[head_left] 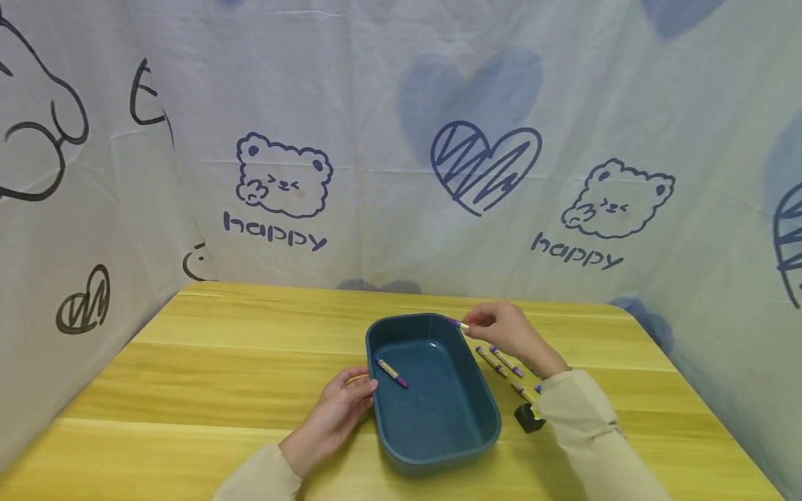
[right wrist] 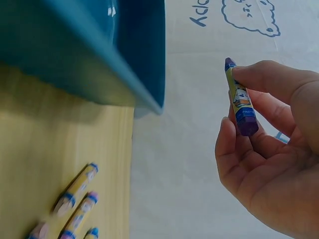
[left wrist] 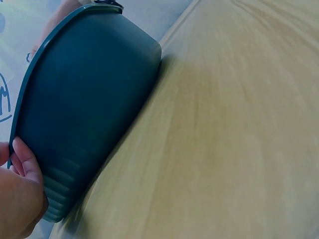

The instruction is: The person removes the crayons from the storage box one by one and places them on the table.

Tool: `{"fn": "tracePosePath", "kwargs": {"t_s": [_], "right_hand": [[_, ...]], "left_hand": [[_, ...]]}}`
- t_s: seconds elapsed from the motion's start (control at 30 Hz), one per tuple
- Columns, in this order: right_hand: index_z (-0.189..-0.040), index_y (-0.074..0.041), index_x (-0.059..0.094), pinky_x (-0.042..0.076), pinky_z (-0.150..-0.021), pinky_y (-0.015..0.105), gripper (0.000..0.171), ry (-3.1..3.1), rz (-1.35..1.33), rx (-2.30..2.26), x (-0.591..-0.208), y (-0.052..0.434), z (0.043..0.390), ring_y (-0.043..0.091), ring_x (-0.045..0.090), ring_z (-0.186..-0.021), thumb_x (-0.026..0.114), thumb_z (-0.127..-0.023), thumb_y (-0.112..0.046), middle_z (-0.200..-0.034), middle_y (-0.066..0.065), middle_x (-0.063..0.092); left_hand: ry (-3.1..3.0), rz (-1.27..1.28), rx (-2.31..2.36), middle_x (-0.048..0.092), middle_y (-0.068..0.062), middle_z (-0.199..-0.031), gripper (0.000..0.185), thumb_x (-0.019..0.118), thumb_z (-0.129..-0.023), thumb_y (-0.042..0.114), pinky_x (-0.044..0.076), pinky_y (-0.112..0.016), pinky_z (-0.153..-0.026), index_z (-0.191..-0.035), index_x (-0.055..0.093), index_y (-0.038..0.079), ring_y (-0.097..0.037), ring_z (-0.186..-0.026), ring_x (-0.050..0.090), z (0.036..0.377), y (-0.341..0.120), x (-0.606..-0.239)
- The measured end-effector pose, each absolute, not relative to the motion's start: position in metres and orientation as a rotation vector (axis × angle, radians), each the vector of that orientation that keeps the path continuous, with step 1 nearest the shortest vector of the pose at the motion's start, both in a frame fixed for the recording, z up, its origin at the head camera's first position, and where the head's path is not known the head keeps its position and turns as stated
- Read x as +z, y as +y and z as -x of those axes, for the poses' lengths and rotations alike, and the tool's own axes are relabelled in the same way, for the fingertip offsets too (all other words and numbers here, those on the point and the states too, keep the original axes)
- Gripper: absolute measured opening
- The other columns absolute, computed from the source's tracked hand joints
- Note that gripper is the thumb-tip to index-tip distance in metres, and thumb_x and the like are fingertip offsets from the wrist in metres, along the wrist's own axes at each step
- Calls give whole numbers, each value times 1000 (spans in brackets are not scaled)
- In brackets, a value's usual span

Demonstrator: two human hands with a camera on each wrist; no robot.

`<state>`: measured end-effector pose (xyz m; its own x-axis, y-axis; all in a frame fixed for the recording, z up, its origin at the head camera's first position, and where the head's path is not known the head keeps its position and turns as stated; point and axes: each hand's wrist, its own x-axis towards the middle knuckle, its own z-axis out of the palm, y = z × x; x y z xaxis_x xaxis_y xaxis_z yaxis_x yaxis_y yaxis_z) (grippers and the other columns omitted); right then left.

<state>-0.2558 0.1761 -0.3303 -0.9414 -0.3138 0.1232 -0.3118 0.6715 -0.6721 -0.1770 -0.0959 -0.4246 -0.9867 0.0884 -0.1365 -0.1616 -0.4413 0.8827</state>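
A dark teal plastic basin (head_left: 432,463) stands on the wooden table. My left hand (head_left: 335,414) grips its left rim, thumb over the edge and fingers against the outer wall, as the left wrist view also shows. Inside the basin, near its left wall, lies one purple oil pastel crayon (head_left: 391,373) in a yellow wrapper. Between thumb and fingers, my right hand (head_left: 507,330) pinches another purple crayon (right wrist: 241,102), by the basin's far right corner. Several more crayons (head_left: 505,361) lie on the table right of the basin, some partly hidden by my right sleeve.
A small black block-like object (head_left: 529,419) with a yellow-green spot sits right of the basin, beside my right sleeve. Bare wooden tabletop (head_left: 263,348) extends left of the basin. A white cloth (head_left: 388,229) with printed bears and hearts hangs behind the table and along both sides.
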Motion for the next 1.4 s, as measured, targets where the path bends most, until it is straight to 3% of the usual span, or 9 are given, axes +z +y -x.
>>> {"fn": "tracePosePath", "kwargs": {"t_s": [0.97, 1.27, 1.4], "right_hand": [[-107, 4, 67, 52, -70, 34, 23, 2922, 242, -1198, -376, 262, 235, 25, 62, -89, 67, -91, -12, -96, 10, 67], [-110, 9, 65, 51, -64, 30, 25, 2914, 241, -1179, -390, 286, 230, 24, 61, -85, 65, -91, -7, -96, 13, 66], [-112, 8, 65, 51, -67, 32, 29, 2928, 249, -1131, -394, 295, 226, 27, 62, -88, 67, -91, -11, -100, 16, 66]], "left_hand": [[1573, 85, 2533, 58, -3, -91, 34, 53, -91, -7, 48, -21, -74, -122, 39, -8, -10, -77, 56, 177, -98, -425], [1563, 78, 2540, 57, -1, -87, 31, 53, -91, -7, 48, -21, -73, -119, 40, -7, -9, -76, 56, 177, -98, -425], [1568, 87, 2539, 57, -1, -87, 30, 54, -90, -7, 48, -21, -73, -118, 42, -6, -9, -76, 56, 177, -98, -424]]}}
